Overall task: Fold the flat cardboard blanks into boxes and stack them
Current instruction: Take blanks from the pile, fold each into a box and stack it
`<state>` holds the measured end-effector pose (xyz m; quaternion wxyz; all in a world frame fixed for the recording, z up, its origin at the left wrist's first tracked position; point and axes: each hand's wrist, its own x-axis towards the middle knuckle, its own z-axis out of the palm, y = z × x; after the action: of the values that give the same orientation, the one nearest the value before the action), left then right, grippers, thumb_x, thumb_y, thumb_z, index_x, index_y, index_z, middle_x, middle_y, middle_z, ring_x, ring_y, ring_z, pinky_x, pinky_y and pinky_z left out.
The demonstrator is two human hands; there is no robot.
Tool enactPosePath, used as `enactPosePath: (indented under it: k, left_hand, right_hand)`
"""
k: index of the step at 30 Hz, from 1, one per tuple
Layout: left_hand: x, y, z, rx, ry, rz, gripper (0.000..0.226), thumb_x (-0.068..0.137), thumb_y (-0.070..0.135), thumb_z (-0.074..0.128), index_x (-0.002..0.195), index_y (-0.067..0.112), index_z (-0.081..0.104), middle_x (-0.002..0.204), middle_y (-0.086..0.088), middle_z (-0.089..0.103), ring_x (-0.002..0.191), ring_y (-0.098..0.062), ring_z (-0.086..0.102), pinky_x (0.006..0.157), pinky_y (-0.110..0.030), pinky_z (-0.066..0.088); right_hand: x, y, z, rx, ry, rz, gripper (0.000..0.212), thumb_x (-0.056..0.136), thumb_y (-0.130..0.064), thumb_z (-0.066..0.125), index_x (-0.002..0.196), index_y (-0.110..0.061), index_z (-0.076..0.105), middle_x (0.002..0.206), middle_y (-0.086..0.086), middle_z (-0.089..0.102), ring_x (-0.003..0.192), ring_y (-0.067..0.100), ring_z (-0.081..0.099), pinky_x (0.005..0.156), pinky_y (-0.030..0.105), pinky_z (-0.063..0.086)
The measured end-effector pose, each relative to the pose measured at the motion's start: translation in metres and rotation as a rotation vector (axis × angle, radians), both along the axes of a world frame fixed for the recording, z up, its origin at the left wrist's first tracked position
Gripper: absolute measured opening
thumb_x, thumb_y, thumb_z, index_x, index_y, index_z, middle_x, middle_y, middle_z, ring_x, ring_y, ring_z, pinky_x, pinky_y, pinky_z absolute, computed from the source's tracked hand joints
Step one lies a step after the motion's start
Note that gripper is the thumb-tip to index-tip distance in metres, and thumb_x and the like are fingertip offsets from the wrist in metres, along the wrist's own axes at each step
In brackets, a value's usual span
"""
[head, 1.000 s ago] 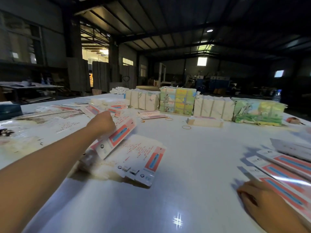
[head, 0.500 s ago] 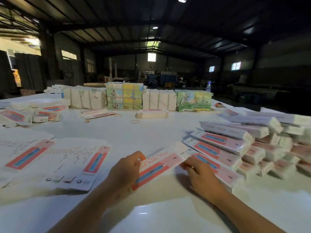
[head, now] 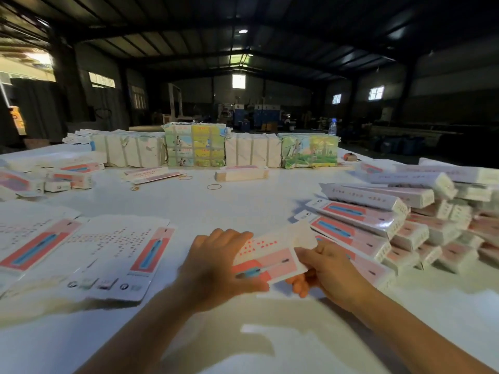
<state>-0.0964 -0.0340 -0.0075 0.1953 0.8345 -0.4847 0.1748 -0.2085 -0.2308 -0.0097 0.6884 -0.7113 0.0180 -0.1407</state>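
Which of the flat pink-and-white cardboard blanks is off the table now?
The pink-and-white cardboard blank between the left hand and right hand: both grip it above the white table; the other flat blanks lie spread at left.

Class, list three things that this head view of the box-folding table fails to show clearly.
1. Printing on the held blank: blurred, too small to read.
2. Left hand fingertips: behind the blank.
3. Pile of folded boxes: cut off by the right edge.
4. Right hand palm: turned away.
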Motion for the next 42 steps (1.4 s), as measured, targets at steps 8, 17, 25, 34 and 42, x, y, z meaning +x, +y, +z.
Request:
enactPosePath:
  k: [8,17,25,34,42]
  left_hand:
    - [-0.002,-0.011,-0.001,0.019,-0.182,0.064,0.084,0.071,0.073,0.055,0.137,0.029,0.03,0.123,0.011,0.049,0.103,-0.007,0.047,0.079,-0.019,0.034]
    - [-0.005,-0.02,0.002,0.035,-0.136,0.077,0.067,0.074,0.068,0.057,0.128,0.032,0.039,0.121,0.012,0.054,0.102,-0.011,0.052,0.074,-0.022,0.031]
    - [0.002,-0.009,0.005,0.017,0.067,0.119,0.065,0.075,0.065,0.061,0.127,0.032,0.041,0.12,0.011,0.055,0.103,-0.01,0.054,0.085,-0.025,0.043]
    - [0.003,-0.01,0.01,0.001,0.212,0.246,0.064,0.07,0.074,0.054,0.118,0.033,0.044,0.119,0.014,0.058,0.099,-0.01,0.058,0.077,-0.021,0.047]
    - [-0.01,-0.012,0.008,0.023,0.24,0.199,0.06,0.07,0.075,0.055,0.113,0.035,0.047,0.113,0.015,0.06,0.092,-0.008,0.058,0.075,-0.021,0.048]
  right_hand:
    - [0.002,-0.002,0.001,0.079,0.168,-0.008,0.021,0.095,-0.006,0.049,0.096,-0.001,0.07,0.069,0.021,0.07,0.047,0.023,0.064,0.041,0.026,0.051]
    - [0.007,-0.002,-0.004,0.096,0.179,-0.231,0.026,0.09,0.01,0.044,0.08,0.002,0.067,0.049,0.018,0.059,0.028,0.018,0.047,0.029,0.02,0.037]
    - [0.007,-0.001,0.001,0.238,0.101,-0.301,0.025,0.093,-0.001,0.05,0.074,-0.002,0.067,0.051,0.013,0.056,0.033,0.015,0.043,0.032,0.023,0.036]
    - [0.003,0.025,-0.003,-0.264,-0.254,-0.608,0.033,0.088,-0.007,0.061,0.075,-0.037,0.067,0.071,-0.016,0.068,0.057,0.002,0.059,0.05,0.011,0.046]
    - [0.0,0.028,-0.004,-0.293,-0.192,-0.574,0.021,0.09,-0.012,0.061,0.088,-0.033,0.063,0.068,-0.007,0.064,0.063,0.008,0.06,0.053,0.02,0.05]
